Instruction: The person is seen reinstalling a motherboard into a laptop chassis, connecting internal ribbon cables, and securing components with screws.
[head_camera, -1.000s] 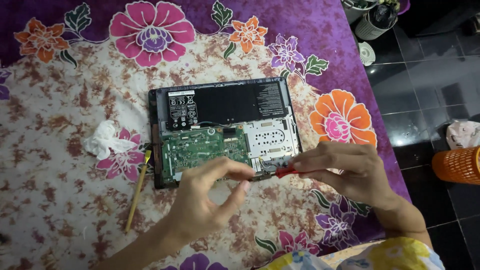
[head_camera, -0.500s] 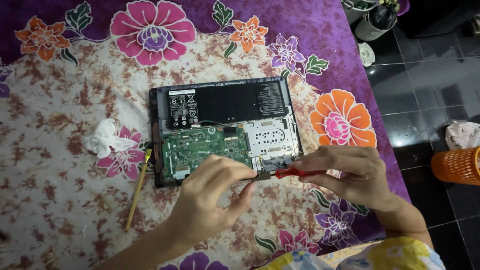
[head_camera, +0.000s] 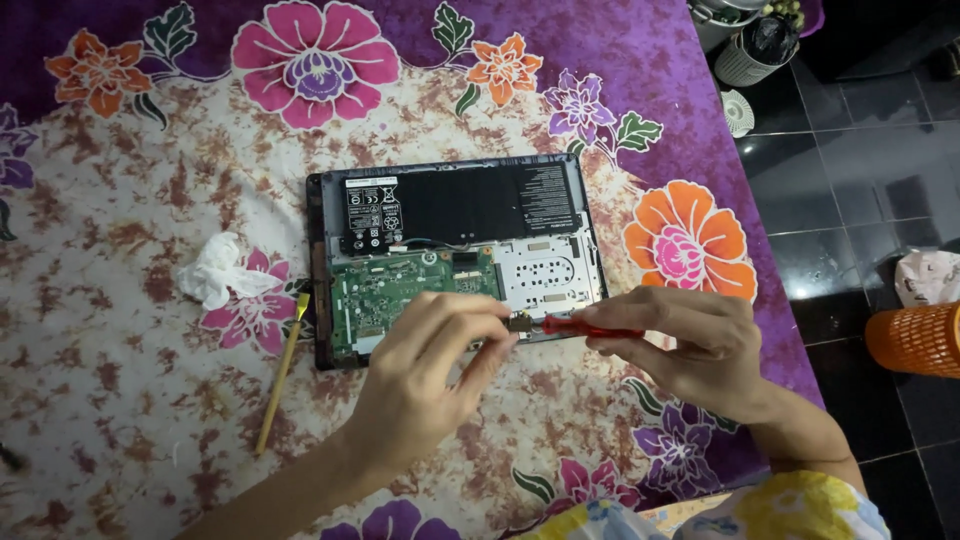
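Note:
An opened laptop (head_camera: 455, 255) lies bottom-up on a floral cloth, showing a black battery (head_camera: 450, 208) at the back, a green circuit board (head_camera: 410, 290) and a silver metal bay (head_camera: 548, 275). My right hand (head_camera: 700, 345) grips a red-handled screwdriver (head_camera: 590, 328), its tip pointing left at the laptop's near edge. My left hand (head_camera: 425, 375) pinches at that same spot, fingertips touching the screwdriver tip and a small part that I cannot make out.
A crumpled white tissue (head_camera: 215, 272) and a thin yellow-handled brush (head_camera: 282, 372) lie left of the laptop. The purple flowered cloth (head_camera: 120, 180) covers the surface. On the dark tiled floor to the right stand an orange basket (head_camera: 915, 338) and pots (head_camera: 745, 35).
Both hands stay at the laptop's near edge. The screwdriver and my left fingertips have shifted only slightly around the same point.

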